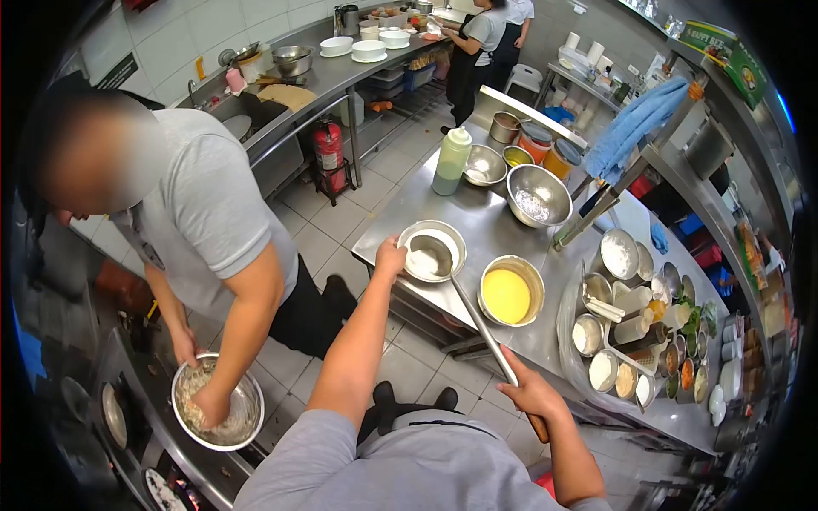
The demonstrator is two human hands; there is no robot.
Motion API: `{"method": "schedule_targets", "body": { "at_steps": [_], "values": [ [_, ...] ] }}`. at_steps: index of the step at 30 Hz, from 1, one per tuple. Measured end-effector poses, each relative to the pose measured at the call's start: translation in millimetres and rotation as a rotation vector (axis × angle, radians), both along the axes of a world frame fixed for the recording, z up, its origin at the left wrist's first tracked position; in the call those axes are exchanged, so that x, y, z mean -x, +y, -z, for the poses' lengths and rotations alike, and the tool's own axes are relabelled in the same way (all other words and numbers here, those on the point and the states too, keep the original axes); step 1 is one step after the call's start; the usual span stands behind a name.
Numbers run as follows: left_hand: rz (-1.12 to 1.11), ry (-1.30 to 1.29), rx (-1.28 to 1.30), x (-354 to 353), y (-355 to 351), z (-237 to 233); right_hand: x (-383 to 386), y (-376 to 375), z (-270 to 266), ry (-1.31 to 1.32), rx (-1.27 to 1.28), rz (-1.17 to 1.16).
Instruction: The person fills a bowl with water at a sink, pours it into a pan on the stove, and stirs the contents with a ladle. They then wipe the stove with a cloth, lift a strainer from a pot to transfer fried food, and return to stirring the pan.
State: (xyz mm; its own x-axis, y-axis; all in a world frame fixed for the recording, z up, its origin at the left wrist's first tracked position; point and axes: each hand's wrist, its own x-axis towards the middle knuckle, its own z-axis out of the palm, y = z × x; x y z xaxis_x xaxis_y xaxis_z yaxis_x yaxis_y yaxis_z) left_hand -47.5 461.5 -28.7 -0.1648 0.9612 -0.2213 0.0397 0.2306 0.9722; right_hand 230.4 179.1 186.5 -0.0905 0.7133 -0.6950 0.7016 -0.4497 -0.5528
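Note:
My left hand (390,259) grips the rim of a round metal pot (457,247) at the near-left edge of the steel table. Inside the pot rests the bowl of a ladle (429,257), with something white around it. The ladle's long handle slopes down to the right, and my right hand (530,388) is closed around its lower wooden part. Just right of the pot stands a metal container of yellow liquid (506,295). Behind them are a squeeze bottle of green liquid (452,162) and a steel bowl with white residue (538,196).
At left a co-worker (213,187) has both hands at a mixing bowl (218,401). Ingredient tubs (603,370) crowd the table's right side. A blue towel (636,128) hangs from the shelf. A fire extinguisher (329,153) stands beyond the aisle; two people are farther back.

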Motion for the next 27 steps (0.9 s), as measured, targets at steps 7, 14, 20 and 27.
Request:
{"method": "schedule_targets", "body": {
  "at_steps": [7, 14, 20, 27],
  "values": [
    [-0.377, 0.040, -0.169, -32.3, -37.3, 2.8, 3.5, 6.7, 53.9, 0.071, -0.357, 0.087],
    [-0.332, -0.189, 0.058, -85.3, -78.5, -26.1, 32.3, 18.9, 37.1, 0.015, -0.158, -0.033],
    [-0.271, -0.428, 0.136, -60.2, -53.7, -26.0, -4.8, 16.9, 47.7, -0.096, -0.287, -0.241],
    [-0.002, -0.100, 0.200, -9.8, -20.4, -11.8, -60.6, 38.8, 36.3, -0.045, -0.242, -0.306]
  ]
}}
